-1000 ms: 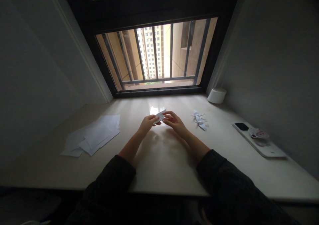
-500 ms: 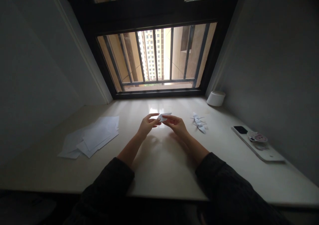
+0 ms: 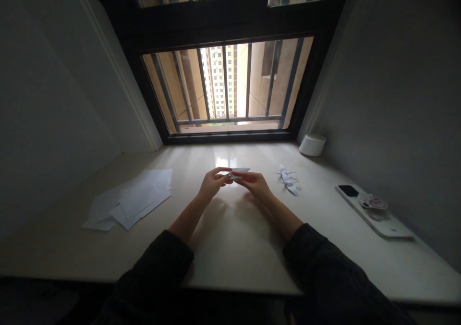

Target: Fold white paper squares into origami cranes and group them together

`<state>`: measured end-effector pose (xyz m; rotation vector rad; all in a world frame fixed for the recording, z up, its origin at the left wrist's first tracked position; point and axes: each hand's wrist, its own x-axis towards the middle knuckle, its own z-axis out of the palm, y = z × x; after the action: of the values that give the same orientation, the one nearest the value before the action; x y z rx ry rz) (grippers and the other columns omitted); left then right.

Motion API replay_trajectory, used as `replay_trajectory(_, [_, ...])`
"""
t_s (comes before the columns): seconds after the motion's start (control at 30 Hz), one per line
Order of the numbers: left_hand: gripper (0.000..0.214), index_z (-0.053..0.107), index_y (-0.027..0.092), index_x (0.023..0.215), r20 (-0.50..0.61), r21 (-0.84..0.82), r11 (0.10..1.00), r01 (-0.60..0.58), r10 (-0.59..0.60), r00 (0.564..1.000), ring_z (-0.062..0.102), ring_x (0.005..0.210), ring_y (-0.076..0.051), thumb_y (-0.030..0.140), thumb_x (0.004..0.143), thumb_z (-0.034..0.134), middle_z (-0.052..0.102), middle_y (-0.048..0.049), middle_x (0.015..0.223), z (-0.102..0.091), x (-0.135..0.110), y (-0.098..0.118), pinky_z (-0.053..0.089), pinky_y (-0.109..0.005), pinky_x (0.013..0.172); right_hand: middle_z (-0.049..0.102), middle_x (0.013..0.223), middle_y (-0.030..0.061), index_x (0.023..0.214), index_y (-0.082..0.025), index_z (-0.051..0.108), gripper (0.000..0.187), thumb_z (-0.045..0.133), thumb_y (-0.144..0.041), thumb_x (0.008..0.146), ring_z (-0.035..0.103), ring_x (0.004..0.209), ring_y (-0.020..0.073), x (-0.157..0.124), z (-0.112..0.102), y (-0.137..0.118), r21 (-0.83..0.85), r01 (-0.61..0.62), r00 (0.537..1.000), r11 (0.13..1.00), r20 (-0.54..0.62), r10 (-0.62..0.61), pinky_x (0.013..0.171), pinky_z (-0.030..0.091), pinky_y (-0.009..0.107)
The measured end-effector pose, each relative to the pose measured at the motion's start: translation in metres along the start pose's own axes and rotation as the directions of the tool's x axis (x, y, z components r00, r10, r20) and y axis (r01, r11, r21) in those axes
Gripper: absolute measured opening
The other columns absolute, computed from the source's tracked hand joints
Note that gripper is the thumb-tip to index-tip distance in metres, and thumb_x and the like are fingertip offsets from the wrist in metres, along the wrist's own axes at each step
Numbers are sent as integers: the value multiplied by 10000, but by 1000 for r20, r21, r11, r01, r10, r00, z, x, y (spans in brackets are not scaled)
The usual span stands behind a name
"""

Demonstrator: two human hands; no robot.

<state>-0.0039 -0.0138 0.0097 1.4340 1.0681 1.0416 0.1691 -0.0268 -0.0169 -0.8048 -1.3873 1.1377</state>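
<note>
A small folded piece of white paper (image 3: 240,170) with a pointed right end is held above the sill, between both hands. My left hand (image 3: 212,183) pinches its left side, fingers closed on it. From the right, my right hand (image 3: 255,183) grips its lower edge between thumb and fingers. The fingertips of the two hands nearly meet and cover part of the paper. To the right of my hands lie white folded paper cranes (image 3: 288,179), close together; their exact number is hard to make out.
Loose white paper sheets (image 3: 144,195) lie overlapping on the left of the pale sill (image 3: 237,248). A white phone (image 3: 387,226) with a round grip on its back lies at the right. A white cup-like object (image 3: 312,144) stands by the barred window (image 3: 230,137).
The folded paper has tipped flatter, showing a narrower face. Both hands stay closed on it, their fingers shifted slightly. The whole view has moved a little.
</note>
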Motion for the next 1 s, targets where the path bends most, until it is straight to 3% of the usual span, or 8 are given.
replay_trajectory(0.4, [483, 699, 221, 1029, 8, -135, 975, 179, -179, 984, 675, 885, -234, 450, 609, 761, 727, -89, 858, -4, -1, 3, 457, -314, 754, 724, 972, 66, 997, -233, 716, 406, 770, -398, 631, 679, 907, 282, 2, -5, 7, -49, -27, 999, 998, -33, 25, 876, 508, 453])
replay_trajectory(0.57, [496, 689, 215, 1056, 53, -131, 974, 182, -177, 983, 678, 882, -234, 439, 619, 759, 725, -84, 793, -7, 0, 5, 465, -326, 777, 726, 965, 64, 1008, -233, 712, 418, 773, -395, 627, 674, 922, 282, 3, -5, 8, -34, -19, 999, 999, -35, 17, 891, 499, 463])
replay_trajectory(0.77, [509, 668, 191, 1107, 9, -85, 996, 11, -11, 1000, 688, 809, -219, 449, 672, 724, 728, -89, 814, -2, 1, 3, 493, -325, 747, 734, 929, 59, 977, -229, 723, 429, 799, -387, 585, 682, 879, 263, 2, -4, 3, 42, -49, 997, 998, -60, 51, 891, 499, 448])
replay_trajectory(1.0, [400, 699, 191, 1042, -34, -31, 983, -182, 181, 983, 684, 729, -184, 384, 692, 720, 730, -67, 820, 5, 2, -3, 517, -291, 675, 742, 858, 60, 1009, -231, 712, 463, 792, -412, 590, 686, 821, 238, 2, -3, 0, 57, -40, 995, 998, -87, 45, 843, 508, 428])
